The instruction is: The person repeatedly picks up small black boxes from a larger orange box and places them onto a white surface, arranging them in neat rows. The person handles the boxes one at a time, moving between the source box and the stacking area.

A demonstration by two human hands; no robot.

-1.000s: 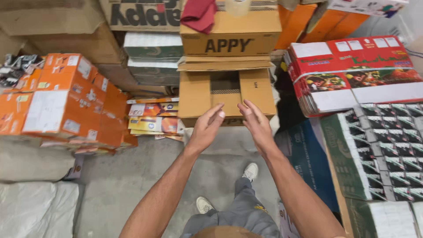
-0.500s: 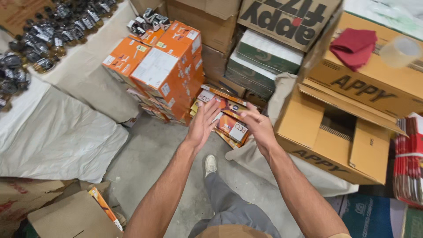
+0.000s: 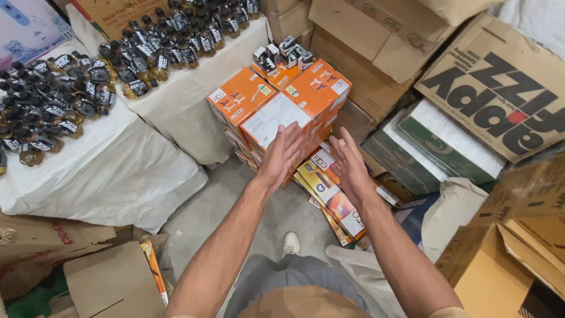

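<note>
Two bare hands reach, palms facing, toward a stack of orange cartons on a storeroom floor.

The left hand (image 3: pixel 282 154) and right hand (image 3: pixel 348 165) are held apart with fingers spread wide and holding nothing, just in front of the orange cartons (image 3: pixel 281 112). To lift the top carton well, I judge the palms should close on its opposite short sides, low enough that it does not tip, taking one carton and not the pile. The cartons are bright orange with white label panels, stacked several high and slightly askew, on the grey floor between a white-draped bench (image 3: pixel 106 176) loaded with small dark bottles (image 3: pixel 88 76) and a wall of brown cardboard boxes (image 3: pixel 500 100). Flat yellow-and-orange packets (image 3: pixel 329 197) lie at the foot of the stack, beneath the right hand.
</note>
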